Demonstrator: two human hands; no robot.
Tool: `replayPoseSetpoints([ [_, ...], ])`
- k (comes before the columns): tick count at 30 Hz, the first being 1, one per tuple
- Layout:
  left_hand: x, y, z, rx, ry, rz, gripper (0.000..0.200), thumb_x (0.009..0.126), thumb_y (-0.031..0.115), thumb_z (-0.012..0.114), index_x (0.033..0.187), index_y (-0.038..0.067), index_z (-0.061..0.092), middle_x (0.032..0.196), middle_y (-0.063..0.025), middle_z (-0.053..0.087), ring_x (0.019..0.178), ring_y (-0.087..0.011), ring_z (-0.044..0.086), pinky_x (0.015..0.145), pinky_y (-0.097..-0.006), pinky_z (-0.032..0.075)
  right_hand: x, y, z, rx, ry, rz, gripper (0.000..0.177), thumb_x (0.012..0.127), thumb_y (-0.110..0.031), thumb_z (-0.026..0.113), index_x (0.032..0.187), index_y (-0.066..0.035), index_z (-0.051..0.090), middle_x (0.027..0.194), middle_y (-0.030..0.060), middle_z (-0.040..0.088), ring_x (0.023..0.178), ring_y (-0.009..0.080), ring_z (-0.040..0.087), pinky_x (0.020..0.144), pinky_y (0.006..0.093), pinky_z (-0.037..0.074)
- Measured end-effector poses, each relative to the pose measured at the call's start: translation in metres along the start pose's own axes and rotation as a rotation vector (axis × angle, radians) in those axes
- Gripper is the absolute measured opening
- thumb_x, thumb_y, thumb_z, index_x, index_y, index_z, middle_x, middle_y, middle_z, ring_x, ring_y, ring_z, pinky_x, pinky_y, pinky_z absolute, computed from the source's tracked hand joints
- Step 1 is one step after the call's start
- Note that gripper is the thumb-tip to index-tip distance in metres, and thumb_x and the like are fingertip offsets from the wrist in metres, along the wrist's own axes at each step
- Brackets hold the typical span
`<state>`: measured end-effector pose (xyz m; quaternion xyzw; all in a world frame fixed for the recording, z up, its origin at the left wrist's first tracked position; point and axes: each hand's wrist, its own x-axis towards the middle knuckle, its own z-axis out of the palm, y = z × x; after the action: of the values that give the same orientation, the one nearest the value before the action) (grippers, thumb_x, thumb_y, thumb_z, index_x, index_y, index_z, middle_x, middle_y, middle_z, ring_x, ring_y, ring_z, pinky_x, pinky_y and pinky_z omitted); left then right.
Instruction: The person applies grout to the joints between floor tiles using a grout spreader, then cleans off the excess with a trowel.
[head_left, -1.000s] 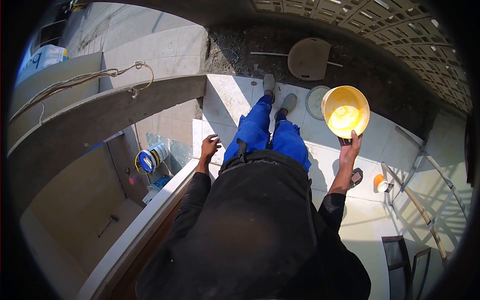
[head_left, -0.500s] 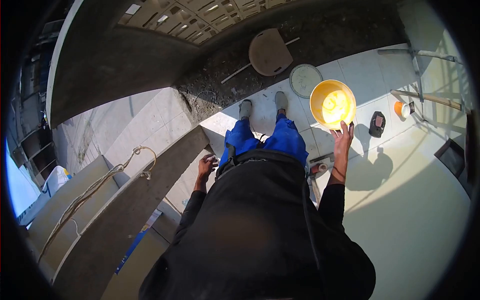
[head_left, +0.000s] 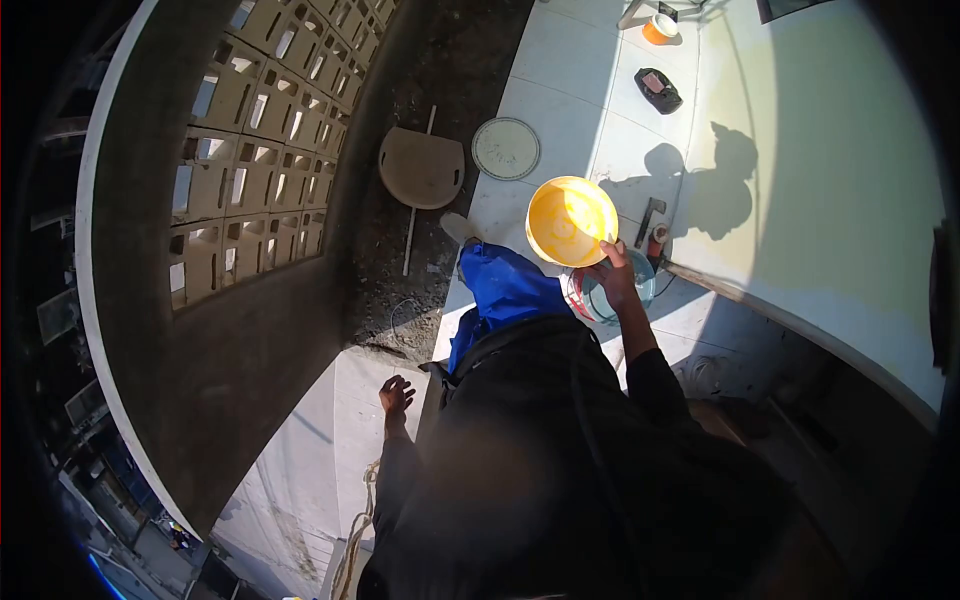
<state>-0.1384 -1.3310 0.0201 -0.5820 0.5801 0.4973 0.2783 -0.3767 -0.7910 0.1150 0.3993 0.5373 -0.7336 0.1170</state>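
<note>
My right hand (head_left: 612,276) grips the rim of a yellow bowl (head_left: 570,205), with the thumb on the edge and the fingers beneath. The bowl is tilted so its inside shows, with pale streaks and a sunlit patch on it. Under and behind that hand stands a light-blue bucket (head_left: 640,290) with something red at its side, partly hidden by hand and bowl. Away from any object, my left hand (head_left: 397,394) hangs at my other side, fingers loosely apart and holding nothing.
A round pale lid (head_left: 505,149) lies on the floor tiles. Nearby on the dirt strip is a beige stool-like piece (head_left: 422,168) with a rod. A black tray (head_left: 658,91) and an orange-and-white tub (head_left: 660,29) sit near the painted wall (head_left: 830,130). A perforated block wall (head_left: 260,130) rises left.
My body and view have turned to the right. The yellow bowl has come along in my right hand, and the light-blue bucket has come into view. My left hand still holds nothing.
</note>
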Motion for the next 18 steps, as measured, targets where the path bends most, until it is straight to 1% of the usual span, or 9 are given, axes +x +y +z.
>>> replayPoseSetpoints([
  [2, 0.024, 0.056, 0.004, 0.017, 0.028, 0.073, 0.030, 0.098, 0.021, 0.061, 0.127, 0.015, 0.063, 0.108, -0.0127, 0.074, 0.085, -0.0264, 0.074, 0.069, -0.0402, 0.053, -0.011, -0.007, -0.001, 0.138, 0.076, 0.036, 0.050, 0.092, -0.030, 0.068, 0.133, -0.011, 0.047, 0.122, 0.0145, 0.060, 0.099, 0.0325, 0.069, 0.085, 0.0397, 0.059],
  [4, 0.030, 0.129, 0.019, -0.033, -0.015, 0.219, 0.031, 0.097, 0.018, 0.060, 0.127, 0.010, 0.064, 0.102, -0.0135, 0.074, 0.077, -0.0208, 0.071, 0.059, -0.0294, 0.050, -0.010, -0.012, -0.005, 0.168, 0.083, 0.021, 0.045, 0.093, -0.029, 0.066, 0.130, -0.011, 0.047, 0.123, 0.0139, 0.059, 0.099, 0.0325, 0.068, 0.084, 0.0386, 0.059],
  [5, 0.040, 0.156, 0.028, -0.058, -0.042, 0.379, 0.034, 0.097, 0.019, 0.061, 0.128, 0.004, 0.063, 0.099, -0.0126, 0.073, 0.075, -0.0176, 0.070, 0.057, -0.0260, 0.049, -0.007, -0.015, -0.006, 0.159, 0.065, 0.010, 0.044, 0.093, -0.027, 0.066, 0.130, -0.011, 0.048, 0.123, 0.0138, 0.058, 0.099, 0.0321, 0.068, 0.084, 0.0385, 0.059],
  [7, 0.029, 0.227, 0.056, -0.004, -0.119, 0.571, 0.040, 0.100, 0.016, 0.060, 0.135, -0.002, 0.057, 0.102, -0.0119, 0.073, 0.080, -0.0157, 0.070, 0.066, -0.0247, 0.053, 0.000, -0.025, -0.005, 0.172, 0.057, -0.008, 0.044, 0.094, -0.025, 0.065, 0.132, -0.011, 0.047, 0.125, 0.0137, 0.059, 0.103, 0.0308, 0.068, 0.086, 0.0394, 0.059],
  [10, -0.008, 0.305, 0.112, 0.091, -0.188, 0.699, 0.042, 0.099, 0.019, 0.061, 0.136, -0.001, 0.057, 0.102, -0.0115, 0.073, 0.081, -0.0158, 0.070, 0.068, -0.0247, 0.053, 0.011, -0.049, -0.006, 0.208, 0.063, -0.056, 0.047, 0.094, -0.024, 0.064, 0.135, -0.011, 0.046, 0.127, 0.0142, 0.061, 0.107, 0.0300, 0.068, 0.088, 0.0416, 0.058],
  [11, -0.011, 0.319, 0.130, 0.112, -0.195, 0.705, 0.042, 0.099, 0.019, 0.061, 0.136, -0.001, 0.057, 0.102, -0.0115, 0.073, 0.081, -0.0158, 0.070, 0.068, -0.0247, 0.053, 0.018, -0.058, -0.006, 0.222, 0.047, -0.083, 0.050, 0.094, -0.026, 0.064, 0.138, -0.010, 0.045, 0.128, 0.0154, 0.062, 0.113, 0.0302, 0.067, 0.093, 0.0435, 0.057],
  [13, -0.020, 0.339, 0.170, 0.224, -0.247, 0.740, 0.043, 0.099, 0.020, 0.062, 0.136, -0.001, 0.057, 0.102, -0.0111, 0.073, 0.082, -0.0154, 0.070, 0.069, -0.0242, 0.053, 0.038, -0.079, -0.003, 0.215, 0.071, -0.121, 0.054, 0.093, -0.028, 0.065, 0.140, -0.009, 0.044, 0.128, 0.0159, 0.062, 0.114, 0.0305, 0.066, 0.095, 0.0436, 0.056],
  [15, -0.007, 0.343, 0.219, 0.382, -0.286, 0.647, 0.043, 0.098, 0.019, 0.062, 0.136, -0.001, 0.057, 0.101, -0.0107, 0.073, 0.079, -0.0148, 0.069, 0.066, -0.0248, 0.053, 0.069, -0.110, -0.010, 0.199, 0.082, -0.148, 0.062, 0.091, -0.032, 0.067, 0.142, -0.007, 0.043, 0.128, 0.0172, 0.062, 0.117, 0.0299, 0.065, 0.099, 0.0432, 0.055],
  [18, 0.011, 0.327, 0.264, 0.408, -0.259, 0.447, 0.041, 0.091, 0.014, 0.066, 0.129, -0.002, 0.061, 0.093, -0.0105, 0.073, 0.069, -0.0153, 0.068, 0.052, -0.0265, 0.050, 0.112, -0.139, -0.042, 0.273, 0.020, -0.164, 0.064, 0.090, -0.032, 0.068, 0.143, -0.006, 0.043, 0.128, 0.0178, 0.062, 0.117, 0.0286, 0.065, 0.098, 0.0429, 0.055],
])
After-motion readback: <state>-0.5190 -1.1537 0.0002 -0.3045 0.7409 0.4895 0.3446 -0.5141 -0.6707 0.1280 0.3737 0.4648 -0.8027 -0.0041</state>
